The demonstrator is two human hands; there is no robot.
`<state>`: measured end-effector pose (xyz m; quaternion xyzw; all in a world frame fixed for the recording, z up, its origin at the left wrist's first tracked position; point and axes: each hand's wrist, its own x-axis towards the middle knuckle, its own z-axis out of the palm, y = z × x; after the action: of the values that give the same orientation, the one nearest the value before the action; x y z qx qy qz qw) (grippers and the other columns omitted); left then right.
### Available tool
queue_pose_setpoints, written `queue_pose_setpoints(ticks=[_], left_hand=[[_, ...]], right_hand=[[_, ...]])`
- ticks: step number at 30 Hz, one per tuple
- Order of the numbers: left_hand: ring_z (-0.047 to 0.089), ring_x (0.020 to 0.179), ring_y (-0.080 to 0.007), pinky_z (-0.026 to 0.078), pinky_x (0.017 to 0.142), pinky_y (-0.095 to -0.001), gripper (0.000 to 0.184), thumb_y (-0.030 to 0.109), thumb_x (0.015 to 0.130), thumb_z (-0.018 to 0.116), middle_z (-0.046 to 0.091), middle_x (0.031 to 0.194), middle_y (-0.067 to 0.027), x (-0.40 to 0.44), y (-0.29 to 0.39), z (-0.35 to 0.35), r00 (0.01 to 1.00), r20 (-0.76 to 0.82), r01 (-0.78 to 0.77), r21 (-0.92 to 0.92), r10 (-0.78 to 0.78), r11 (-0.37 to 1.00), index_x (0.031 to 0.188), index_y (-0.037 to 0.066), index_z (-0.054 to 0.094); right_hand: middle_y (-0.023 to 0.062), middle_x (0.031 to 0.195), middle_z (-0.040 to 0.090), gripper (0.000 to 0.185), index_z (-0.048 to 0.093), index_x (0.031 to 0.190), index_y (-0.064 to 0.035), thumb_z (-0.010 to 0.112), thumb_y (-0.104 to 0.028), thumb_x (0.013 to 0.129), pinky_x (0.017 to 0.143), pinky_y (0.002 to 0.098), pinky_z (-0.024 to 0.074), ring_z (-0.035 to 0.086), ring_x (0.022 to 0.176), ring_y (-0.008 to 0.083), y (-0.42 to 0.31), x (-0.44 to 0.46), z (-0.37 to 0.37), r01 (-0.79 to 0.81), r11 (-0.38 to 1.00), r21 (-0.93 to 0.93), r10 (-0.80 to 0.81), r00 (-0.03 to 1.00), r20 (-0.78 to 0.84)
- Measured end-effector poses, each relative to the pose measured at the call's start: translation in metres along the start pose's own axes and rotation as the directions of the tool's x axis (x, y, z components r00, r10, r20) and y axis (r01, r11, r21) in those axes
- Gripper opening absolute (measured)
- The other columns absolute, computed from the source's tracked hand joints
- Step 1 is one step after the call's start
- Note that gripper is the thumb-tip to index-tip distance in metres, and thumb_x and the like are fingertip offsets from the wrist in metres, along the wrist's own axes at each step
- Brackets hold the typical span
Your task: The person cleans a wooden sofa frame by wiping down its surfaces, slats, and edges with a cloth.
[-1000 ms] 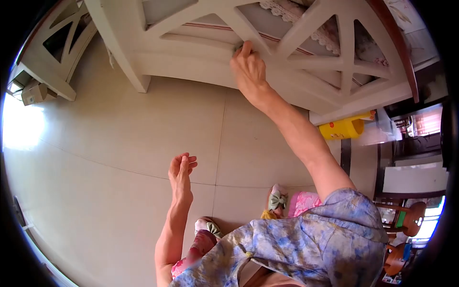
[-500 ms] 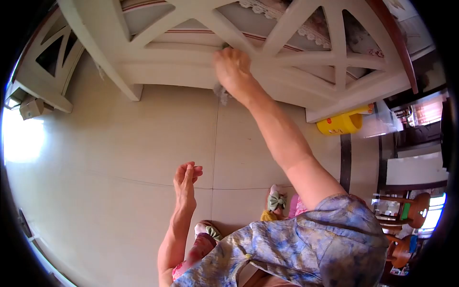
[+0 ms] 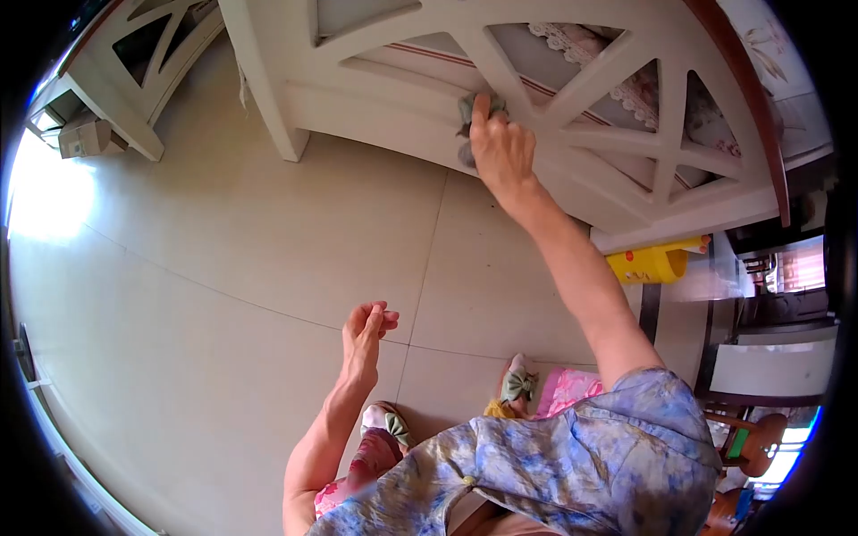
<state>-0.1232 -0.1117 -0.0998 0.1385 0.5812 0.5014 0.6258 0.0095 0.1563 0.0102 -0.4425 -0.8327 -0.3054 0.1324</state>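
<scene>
My right hand [image 3: 506, 150] presses a grey-green cloth [image 3: 468, 107] against the lower rail of a white wooden bed frame [image 3: 375, 112]. Its index finger stretches over the cloth, and part of the cloth hangs below the hand. The frame has crossed slats, with striped fabric and lace bedding showing through the gaps. My left hand [image 3: 365, 332] hovers over the floor, apart from everything, its fingers curled and the thumb against them. Nothing shows in it.
Beige floor tiles [image 3: 250, 241] lie beneath me. A yellow bin [image 3: 648, 264] stands by the frame's right end. At the upper left are a second white piece of furniture [image 3: 134, 107] and a cardboard box [image 3: 89, 138]. Wooden chairs [image 3: 760, 444] stand at the right.
My right hand and the cloth have moved right in view, with the cloth now showing more above the fingers. The whole view has shifted too. My left hand keeps its curled pose.
</scene>
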Motion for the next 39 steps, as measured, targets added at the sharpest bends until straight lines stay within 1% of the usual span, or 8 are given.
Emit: queue_pose_setpoints(ticks=[15, 18, 20, 21, 32, 33, 35, 39], left_hand=[[0.059, 0.087, -0.0136, 0.041, 0.084, -0.0296, 0.032, 0.033, 0.092, 0.052, 0.064, 0.092, -0.0042, -0.002, 0.002, -0.003, 0.999, 0.029, 0.018, 0.035, -0.019, 0.999, 0.107, 0.006, 0.054], [0.059, 0.086, -0.0132, 0.041, 0.083, -0.0294, 0.032, 0.033, 0.091, 0.052, 0.065, 0.092, -0.0044, -0.002, -0.001, -0.003, 0.999, 0.028, 0.037, 0.030, -0.038, 0.999, 0.107, 0.006, 0.055], [0.059, 0.086, -0.0131, 0.040, 0.083, -0.0296, 0.032, 0.033, 0.091, 0.052, 0.065, 0.092, -0.0044, -0.003, 0.001, -0.001, 0.998, 0.040, 0.037, 0.043, -0.039, 0.998, 0.107, 0.006, 0.055], [0.059, 0.086, -0.0129, 0.040, 0.083, -0.0298, 0.031, 0.033, 0.091, 0.052, 0.065, 0.092, -0.0044, -0.003, 0.002, -0.001, 0.998, 0.050, 0.037, 0.054, -0.040, 0.998, 0.107, 0.006, 0.055], [0.058, 0.087, -0.0133, 0.041, 0.084, -0.0303, 0.030, 0.031, 0.090, 0.053, 0.064, 0.092, -0.0047, -0.005, 0.000, -0.003, 0.998, 0.053, 0.044, 0.057, -0.047, 0.997, 0.106, 0.005, 0.056], [0.058, 0.087, -0.0131, 0.041, 0.084, -0.0303, 0.031, 0.031, 0.090, 0.053, 0.064, 0.092, -0.0047, -0.005, -0.001, -0.004, 0.998, 0.049, 0.044, 0.049, -0.047, 0.998, 0.106, 0.005, 0.056], [0.058, 0.087, -0.0129, 0.041, 0.083, -0.0303, 0.031, 0.031, 0.090, 0.053, 0.064, 0.092, -0.0045, -0.005, -0.002, -0.004, 0.998, 0.045, 0.049, 0.048, -0.051, 0.998, 0.105, 0.005, 0.056], [0.057, 0.086, -0.0123, 0.041, 0.082, -0.0300, 0.031, 0.032, 0.090, 0.054, 0.064, 0.091, -0.0041, -0.002, -0.003, -0.005, 0.997, 0.061, 0.045, 0.060, -0.049, 0.997, 0.104, 0.005, 0.056]], right_hand=[[0.0240, 0.070, 0.060, 0.009, 0.062, 0.068, 0.0031, 0.054, 0.001, 0.070, 0.065, 0.0389, 0.0476, 0.060, 0.070, 0.0335, 0.001, -0.024, -0.031, -0.328, 0.742, 0.584, -0.168, 0.754, 0.636], [0.0197, 0.073, 0.063, 0.012, 0.063, 0.077, 0.0053, 0.053, -0.001, 0.075, 0.068, 0.0337, 0.0481, 0.060, 0.070, 0.0260, 0.002, -0.047, -0.024, -0.483, 0.486, 0.728, -0.144, 0.778, 0.612], [0.0105, 0.081, 0.064, 0.017, 0.062, 0.091, 0.0077, 0.056, -0.004, 0.081, 0.070, 0.0297, 0.0481, 0.060, 0.075, 0.0183, 0.005, -0.052, -0.020, -0.580, -0.468, 0.667, 0.115, 0.709, 0.696], [0.0051, 0.091, 0.062, 0.021, 0.058, 0.099, 0.0100, 0.056, -0.005, 0.084, 0.073, 0.0271, 0.0480, 0.058, 0.080, 0.0138, 0.008, -0.057, -0.018, -0.529, -0.564, 0.634, 0.100, 0.718, 0.688], [0.0087, 0.080, 0.058, 0.013, 0.055, 0.077, 0.0025, 0.065, -0.006, 0.072, 0.061, 0.0331, 0.0439, 0.052, 0.068, 0.0145, 0.018, -0.047, -0.017, -0.663, 0.053, 0.746, 0.424, 0.692, 0.584], [0.0085, 0.082, 0.056, 0.015, 0.056, 0.078, 0.0015, 0.066, -0.007, 0.070, 0.062, 0.0339, 0.0449, 0.054, 0.067, 0.0169, 0.013, -0.040, -0.021, -0.491, 0.400, 0.774, 0.534, 0.811, 0.239], [0.0094, 0.086, 0.053, 0.019, 0.059, 0.084, 0.0000, 0.069, -0.007, 0.069, 0.060, 0.0354, 0.0495, 0.060, 0.068, 0.0220, 0.008, -0.028, -0.018, -0.182, 0.897, 0.403, 0.333, 0.879, -0.342], [0.0152, 0.081, 0.057, 0.032, 0.055, 0.100, 0.0064, 0.064, -0.001, 0.071, 0.048, 0.0327, 0.0532, 0.065, 0.064, 0.0239, 0.004, -0.012, 0.025, -0.044, 0.999, 0.003, 0.044, 0.999, -0.025]])
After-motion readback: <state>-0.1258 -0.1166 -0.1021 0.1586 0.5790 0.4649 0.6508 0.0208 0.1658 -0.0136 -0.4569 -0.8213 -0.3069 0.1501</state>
